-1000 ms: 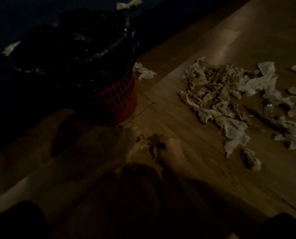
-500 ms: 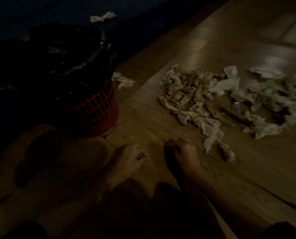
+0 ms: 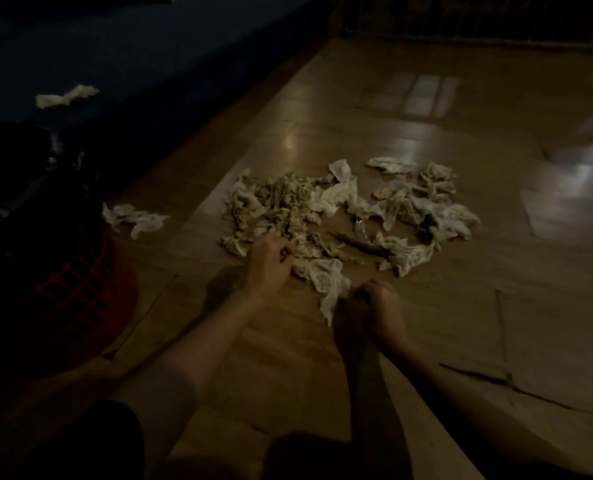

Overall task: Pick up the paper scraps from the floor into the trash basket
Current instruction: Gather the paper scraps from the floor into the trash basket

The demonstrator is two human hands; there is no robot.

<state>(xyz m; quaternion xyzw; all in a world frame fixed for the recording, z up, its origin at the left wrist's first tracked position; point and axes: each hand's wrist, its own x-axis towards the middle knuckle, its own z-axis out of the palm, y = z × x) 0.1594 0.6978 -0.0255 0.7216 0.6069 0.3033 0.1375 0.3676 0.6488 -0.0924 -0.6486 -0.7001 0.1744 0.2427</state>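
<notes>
A heap of crumpled pale paper scraps (image 3: 326, 209) lies on the wooden floor in dim light. My left hand (image 3: 269, 263) rests at the heap's near left edge with its fingers curled around a small scrap. My right hand (image 3: 380, 303) is closed at the near tip of a white crumpled scrap (image 3: 326, 277). The red mesh trash basket (image 3: 77, 289) with a black liner stands at the left edge, partly out of frame. A separate scrap (image 3: 134, 220) lies beside the basket.
Another scrap (image 3: 66, 97) lies on a dark blue surface at the far left. A thin dark stick-like object (image 3: 361, 245) lies within the heap. Dark furniture lines the back. Bare floor stretches to the right.
Both hands have moved apart and forward from near my knees to the near edge of the heap. The view has swung right, pushing the basket to the left edge.
</notes>
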